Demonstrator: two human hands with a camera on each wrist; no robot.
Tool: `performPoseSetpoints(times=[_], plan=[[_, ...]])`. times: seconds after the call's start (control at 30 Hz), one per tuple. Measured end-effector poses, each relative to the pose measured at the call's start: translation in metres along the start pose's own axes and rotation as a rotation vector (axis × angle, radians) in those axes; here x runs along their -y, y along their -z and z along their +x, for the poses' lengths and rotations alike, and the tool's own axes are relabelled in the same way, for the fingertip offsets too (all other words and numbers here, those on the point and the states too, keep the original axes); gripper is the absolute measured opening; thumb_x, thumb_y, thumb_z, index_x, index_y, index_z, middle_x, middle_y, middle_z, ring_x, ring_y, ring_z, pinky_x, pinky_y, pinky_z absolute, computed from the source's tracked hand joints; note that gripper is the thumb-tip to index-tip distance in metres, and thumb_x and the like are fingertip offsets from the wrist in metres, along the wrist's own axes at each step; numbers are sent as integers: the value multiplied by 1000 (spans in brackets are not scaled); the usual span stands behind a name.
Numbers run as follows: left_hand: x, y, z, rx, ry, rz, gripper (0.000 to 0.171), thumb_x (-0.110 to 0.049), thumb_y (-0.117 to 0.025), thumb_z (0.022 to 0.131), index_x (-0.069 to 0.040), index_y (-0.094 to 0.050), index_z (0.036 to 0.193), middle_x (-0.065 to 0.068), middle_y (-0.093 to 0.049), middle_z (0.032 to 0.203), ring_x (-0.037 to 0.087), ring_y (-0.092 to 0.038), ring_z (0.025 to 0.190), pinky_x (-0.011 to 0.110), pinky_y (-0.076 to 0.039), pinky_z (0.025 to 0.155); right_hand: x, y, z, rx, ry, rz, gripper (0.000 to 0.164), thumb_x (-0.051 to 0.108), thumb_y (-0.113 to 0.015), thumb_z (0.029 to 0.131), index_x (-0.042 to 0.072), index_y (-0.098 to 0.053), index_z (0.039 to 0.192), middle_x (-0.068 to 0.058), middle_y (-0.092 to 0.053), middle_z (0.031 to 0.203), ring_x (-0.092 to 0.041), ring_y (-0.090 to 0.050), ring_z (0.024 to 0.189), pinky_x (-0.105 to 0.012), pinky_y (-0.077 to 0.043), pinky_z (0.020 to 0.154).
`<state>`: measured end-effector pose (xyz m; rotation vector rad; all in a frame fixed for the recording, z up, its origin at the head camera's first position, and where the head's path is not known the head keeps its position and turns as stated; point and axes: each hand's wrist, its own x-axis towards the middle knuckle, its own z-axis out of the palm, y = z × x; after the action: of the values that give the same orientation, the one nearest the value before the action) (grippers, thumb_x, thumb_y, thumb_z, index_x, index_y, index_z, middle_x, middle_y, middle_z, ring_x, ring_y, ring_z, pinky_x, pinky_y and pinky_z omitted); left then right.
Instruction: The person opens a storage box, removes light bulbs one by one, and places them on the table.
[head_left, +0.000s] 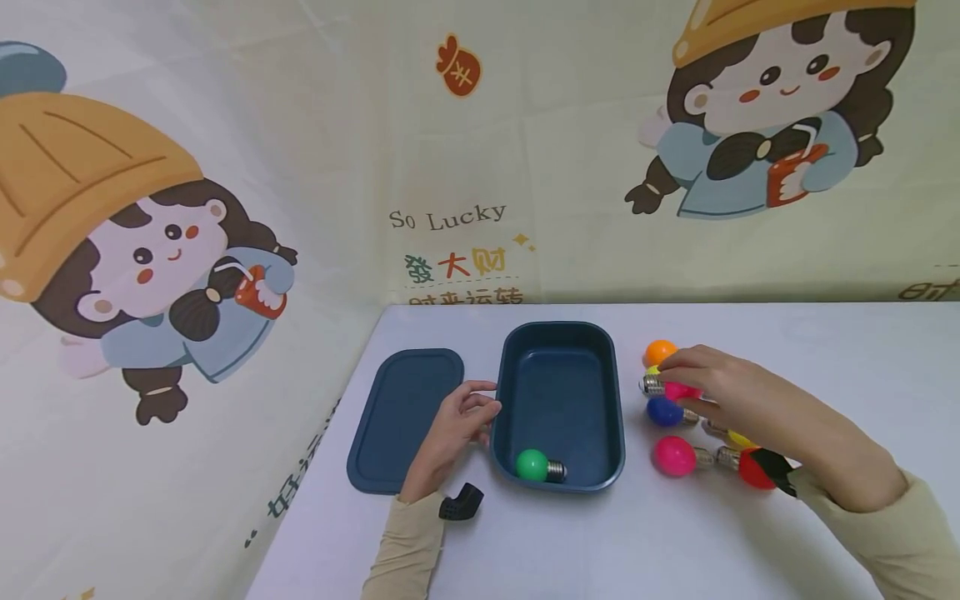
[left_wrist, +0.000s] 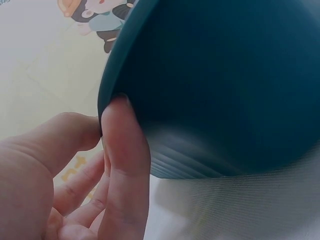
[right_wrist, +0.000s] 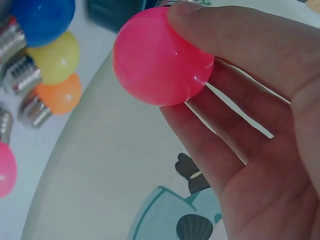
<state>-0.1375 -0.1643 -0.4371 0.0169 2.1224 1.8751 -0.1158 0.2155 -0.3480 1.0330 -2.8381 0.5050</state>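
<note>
My right hand (head_left: 720,383) pinches a pink light bulb (right_wrist: 160,57) between thumb and fingers, its metal screw base pointing left in the head view. It is held above the loose bulbs to the right of the dark blue box (head_left: 619,400). Inside that box, near its front wall, lies a green bulb (head_left: 532,465). At the box's left side my left hand (head_left: 463,417) pinches the rim, with thumb and index finger on the wall in the left wrist view. Below the right hand are a blue bulb (head_left: 663,411) and an orange bulb (head_left: 662,352).
Another pink bulb (head_left: 674,457) and a red bulb (head_left: 756,469) lie nearer the front, with a yellow bulb (head_left: 741,439) partly hidden by the right arm. A flat dark blue lid (head_left: 405,417) lies left of the box. A printed cloth (head_left: 577,167) hangs behind the white table (head_left: 570,550).
</note>
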Motion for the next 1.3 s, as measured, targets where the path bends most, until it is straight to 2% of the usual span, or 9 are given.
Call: performPoseSetpoints(times=[0.33, 0.6, 1.0, 1.3], plan=[[1, 1, 0, 2, -4, 6, 43, -21, -70, 94, -8, -56, 132, 17, -64, 105, 15, -57, 75, 25, -53, 60, -16, 3, -12, 29, -63, -47, 45, 4, -88, 70, 10, -74, 112, -13, -66, 118, -36, -61, 110, -41, -60, 76], [0, 2, -1, 7, -11, -4, 42, -19, -70, 94, -8, -56, 132, 22, -63, 108, 15, -56, 75, 26, -53, 59, -31, 2, -16, 32, -88, -42, 41, 4, -88, 69, 9, -75, 107, -14, -67, 113, -36, -63, 105, -38, -60, 71], [-1, 0, 0, 0, -8, -2, 44, -20, -70, 93, -7, -56, 132, 18, -64, 106, 14, -56, 74, 26, -52, 59, -57, -3, -17, 66, -123, -50, 48, 3, -91, 62, 7, -73, 106, -14, -67, 110, -38, -63, 104, -42, -60, 73], [0, 2, 0, 10, -9, -3, 43, -20, -70, 94, -8, -56, 133, 20, -63, 107, 14, -56, 74, 26, -52, 59, -74, -3, -11, 92, -141, -38, 46, -1, -90, 63, 4, -73, 105, -17, -66, 108, -39, -62, 102, -42, -60, 71]])
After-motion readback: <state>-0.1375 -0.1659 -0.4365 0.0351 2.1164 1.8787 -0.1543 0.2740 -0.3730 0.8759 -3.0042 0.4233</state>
